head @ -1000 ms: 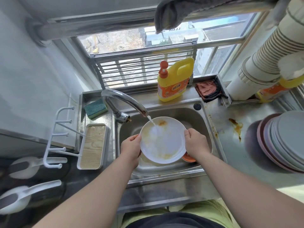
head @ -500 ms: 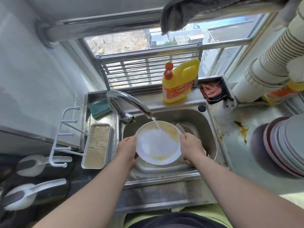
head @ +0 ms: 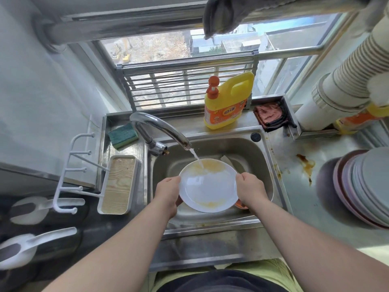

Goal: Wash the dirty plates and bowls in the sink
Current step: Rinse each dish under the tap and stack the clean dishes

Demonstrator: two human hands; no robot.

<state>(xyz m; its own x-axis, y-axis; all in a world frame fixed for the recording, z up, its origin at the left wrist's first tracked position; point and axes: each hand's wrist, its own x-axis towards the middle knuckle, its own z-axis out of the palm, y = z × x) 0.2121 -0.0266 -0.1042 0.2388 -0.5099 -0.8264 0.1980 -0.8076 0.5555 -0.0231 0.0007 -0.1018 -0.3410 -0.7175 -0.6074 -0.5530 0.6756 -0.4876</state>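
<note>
White plate (head: 208, 186) held over the steel sink (head: 266, 165), tilted under the tap (head: 160, 129). Left hand (head: 168, 190) grips its left rim, right hand (head: 250, 187) grips its right rim. Water stream (head: 195, 158) lands on the plate's far edge, where yellow residue lies. More dishes sit in the basin beneath. Detergent bottle (head: 227, 102) stands behind the sink; stacked plates (head: 362, 186) on the worktop (head: 299, 186), right.

Orange dish (head: 240, 205) mostly behind plate (head: 208, 186)
</note>
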